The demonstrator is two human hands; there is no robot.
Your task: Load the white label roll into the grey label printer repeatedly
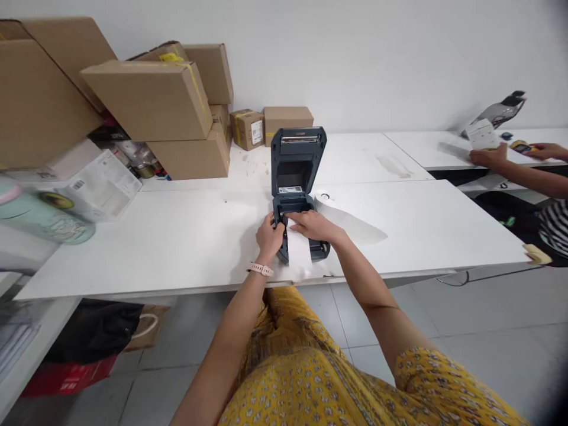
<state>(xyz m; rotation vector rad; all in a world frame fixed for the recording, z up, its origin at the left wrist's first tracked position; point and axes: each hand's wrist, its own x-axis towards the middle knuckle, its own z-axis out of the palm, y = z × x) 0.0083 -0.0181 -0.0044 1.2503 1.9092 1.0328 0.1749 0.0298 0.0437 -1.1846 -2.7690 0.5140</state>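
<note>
Though open, printer (293,202) under hands (268,238) (314,226).

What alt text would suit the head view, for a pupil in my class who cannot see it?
A person's left hand and right hand work at a dark, printer-like device with its lid raised, a white paper strip across its front. It stands on a white table, with cardboard boxes piled at the left and another person's hands at far right.

Yellow short-sleeved garment (306,378) with small floral print, plus pale pink strap (260,269) around the left wrist (265,259).
</note>
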